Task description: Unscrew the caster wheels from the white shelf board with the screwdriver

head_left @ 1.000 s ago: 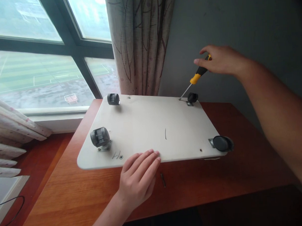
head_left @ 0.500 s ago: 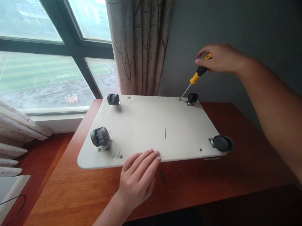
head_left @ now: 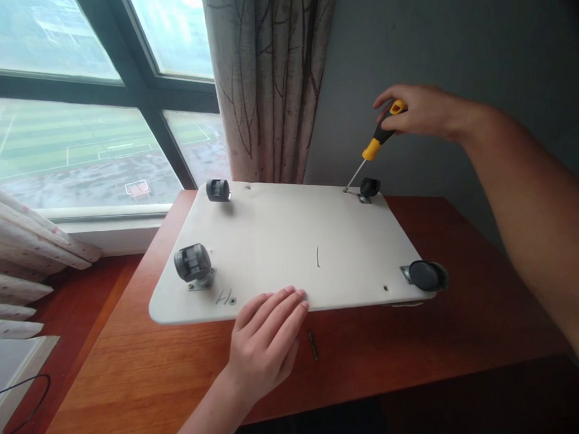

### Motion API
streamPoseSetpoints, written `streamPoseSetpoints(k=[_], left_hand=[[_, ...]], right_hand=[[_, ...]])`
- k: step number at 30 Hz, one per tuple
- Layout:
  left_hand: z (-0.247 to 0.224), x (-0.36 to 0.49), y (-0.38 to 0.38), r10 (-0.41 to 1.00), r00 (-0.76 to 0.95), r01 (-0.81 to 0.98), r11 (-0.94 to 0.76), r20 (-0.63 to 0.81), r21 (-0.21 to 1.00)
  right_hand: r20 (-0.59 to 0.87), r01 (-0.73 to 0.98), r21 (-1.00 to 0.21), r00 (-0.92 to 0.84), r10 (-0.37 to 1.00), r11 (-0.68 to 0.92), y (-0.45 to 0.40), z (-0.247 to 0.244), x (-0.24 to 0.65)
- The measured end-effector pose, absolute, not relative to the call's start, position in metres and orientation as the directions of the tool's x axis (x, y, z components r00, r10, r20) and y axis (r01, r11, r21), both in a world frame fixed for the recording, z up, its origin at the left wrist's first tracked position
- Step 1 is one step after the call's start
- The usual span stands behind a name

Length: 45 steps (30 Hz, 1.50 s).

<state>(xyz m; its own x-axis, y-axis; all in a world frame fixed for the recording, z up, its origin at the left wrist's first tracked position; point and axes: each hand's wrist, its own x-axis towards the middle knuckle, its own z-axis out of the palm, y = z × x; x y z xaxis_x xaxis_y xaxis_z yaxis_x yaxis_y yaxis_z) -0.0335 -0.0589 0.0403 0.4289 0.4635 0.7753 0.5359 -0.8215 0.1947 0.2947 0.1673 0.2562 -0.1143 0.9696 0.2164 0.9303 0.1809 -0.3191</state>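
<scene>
My right hand (head_left: 406, 113) is closed around the black and yellow handle of a screwdriver (head_left: 372, 151). The shaft slants down to the left, and its tip meets a screw spot near the far edge of a white board (head_left: 281, 243), beside the far right caster (head_left: 369, 188). On the board's near edge lies my left hand (head_left: 268, 336), fingers stretched out flat and holding nothing; its thumb is mostly hidden. Casters also stand at the other corners: far left (head_left: 218, 190), near left (head_left: 192, 263) and near right (head_left: 424, 275).
The board lies on a reddish-brown wooden table (head_left: 113, 352). A small metal screw-like piece (head_left: 313, 345) rests in front of the board, right of my left hand. Behind are a curtain (head_left: 274, 83), a grey wall (head_left: 430, 38) and a window (head_left: 130, 77).
My right hand and the screwdriver handle have shifted slightly left, with the handle turned a little; the tip stays at the same spot. My left hand keeps its place.
</scene>
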Motion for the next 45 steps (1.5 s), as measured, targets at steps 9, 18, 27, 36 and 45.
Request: streamPoseSetpoints(k=[9,18,27,36,45], left_hand=[[0.040,-0.033,-0.059,0.470,0.422,0.547,-0.814,0.776,0.195],[0.047,-0.031,-0.063,0.531,0.426,0.583,-0.780,0.733,0.227],[0.109,0.010,-0.018,0.652,0.623,0.683,-0.722,0.432,0.106],[0.131,0.100,0.116,0.759,0.581,0.727,-0.646,0.293,0.232],[0.108,0.087,0.068,0.644,0.523,0.584,-0.748,0.559,0.315]], right_hand=[[0.321,0.979,-0.185,-0.026,0.947,0.090,0.160,0.254,0.288],[0.339,0.811,-0.450,-0.234,0.911,0.375,0.146,0.254,0.313],[0.502,0.545,-0.742,0.066,0.862,0.390,0.113,0.209,0.358],[0.366,0.299,-0.919,0.416,0.832,0.255,0.077,0.141,0.394],[0.279,0.213,-0.956,0.448,0.849,0.202,0.029,0.127,0.411]])
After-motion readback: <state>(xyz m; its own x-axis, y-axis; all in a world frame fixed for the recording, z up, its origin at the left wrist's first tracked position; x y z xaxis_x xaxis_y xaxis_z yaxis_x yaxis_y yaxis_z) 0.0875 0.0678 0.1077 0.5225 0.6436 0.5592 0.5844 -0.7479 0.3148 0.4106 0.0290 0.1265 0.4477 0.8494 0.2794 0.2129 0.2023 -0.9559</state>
